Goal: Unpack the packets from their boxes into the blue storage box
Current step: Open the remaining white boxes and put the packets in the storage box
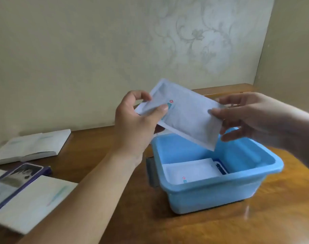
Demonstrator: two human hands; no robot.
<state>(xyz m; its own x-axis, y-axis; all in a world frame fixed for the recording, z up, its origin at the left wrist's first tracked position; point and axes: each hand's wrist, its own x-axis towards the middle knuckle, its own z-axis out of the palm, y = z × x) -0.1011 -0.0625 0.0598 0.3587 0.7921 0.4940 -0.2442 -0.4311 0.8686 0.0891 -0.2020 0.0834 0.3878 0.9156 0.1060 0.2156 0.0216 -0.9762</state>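
wooden table, blue storage box: both your hands pinch one packet tilted above; uneven release may drop it outside.

Both hands hold one white packet tilted in the air above the blue storage box. The left hand pinches its upper-left end between thumb and fingers; the right hand grips its right edge. Inside the box another white packet lies flat, with a darker blue item partly hidden beside it. On the wooden table, at the left, lie white boxes and a purple-edged one.
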